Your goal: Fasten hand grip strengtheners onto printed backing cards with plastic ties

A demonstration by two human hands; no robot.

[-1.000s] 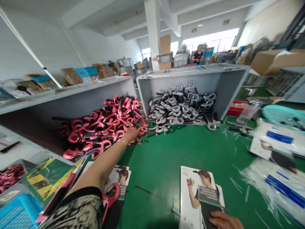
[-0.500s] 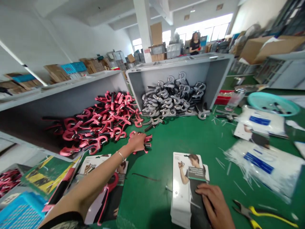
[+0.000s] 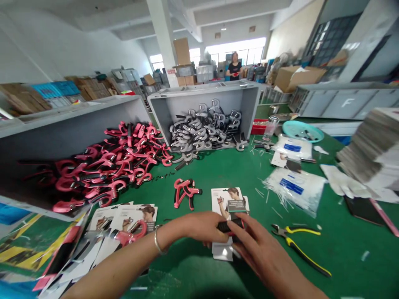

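Observation:
My left hand [image 3: 199,227] and my right hand [image 3: 262,253] meet over a printed backing card [image 3: 229,198] lying on the green table. Between their fingertips is a hand gripper [image 3: 230,226] with a black handle and a bit of pink showing. The left fingers curl round it. The right fingers pinch its other end. Most of the gripper is hidden by the hands. A loose pink hand gripper [image 3: 185,193] lies just beyond the left hand. Further back left is a big pile of pink grippers [image 3: 115,162].
A grey crate [image 3: 187,97] on its side holds grey grippers [image 3: 202,128]. Yellow-handled pliers [image 3: 299,245] lie right of my hands. Bags of white cable ties [image 3: 294,185], a card stack [image 3: 370,145], a teal basin [image 3: 302,131], carded pink grippers [image 3: 124,224]; a person [image 3: 234,66] stands far back.
My left hand drew back from the pink pile with grippers, left one on the table and joined the right hand at the card. The right hand lifted off the card onto the gripper.

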